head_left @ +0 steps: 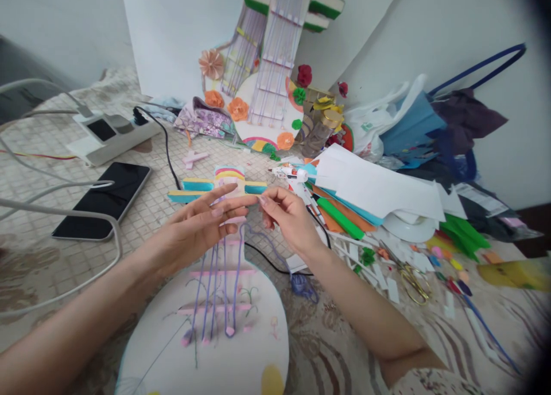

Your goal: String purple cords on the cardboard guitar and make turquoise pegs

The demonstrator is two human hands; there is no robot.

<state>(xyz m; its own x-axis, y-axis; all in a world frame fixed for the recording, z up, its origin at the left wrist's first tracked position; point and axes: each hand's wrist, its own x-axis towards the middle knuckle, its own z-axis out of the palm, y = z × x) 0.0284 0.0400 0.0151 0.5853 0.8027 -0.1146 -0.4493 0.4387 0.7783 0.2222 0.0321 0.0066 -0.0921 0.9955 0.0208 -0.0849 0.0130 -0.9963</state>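
A white paper guitar model (224,332) lies in front of me, with purple yarn strings (217,291) running up its pink-barred neck. Its head (206,187) has yellow, teal and pink bands. My left hand (202,223) hovers over the neck with fingers stretched out and spread. My right hand (288,211) is beside it, thumb and forefinger pinched on the purple yarn (267,243), which loops down to a small bundle (303,285) on the table.
A black phone (105,200) and a white power strip (107,134) with cables lie at the left. A larger decorated paper guitar (269,79) leans at the back. Paper sheets (370,182), coloured scraps, scissors (413,280) and bags crowd the right.
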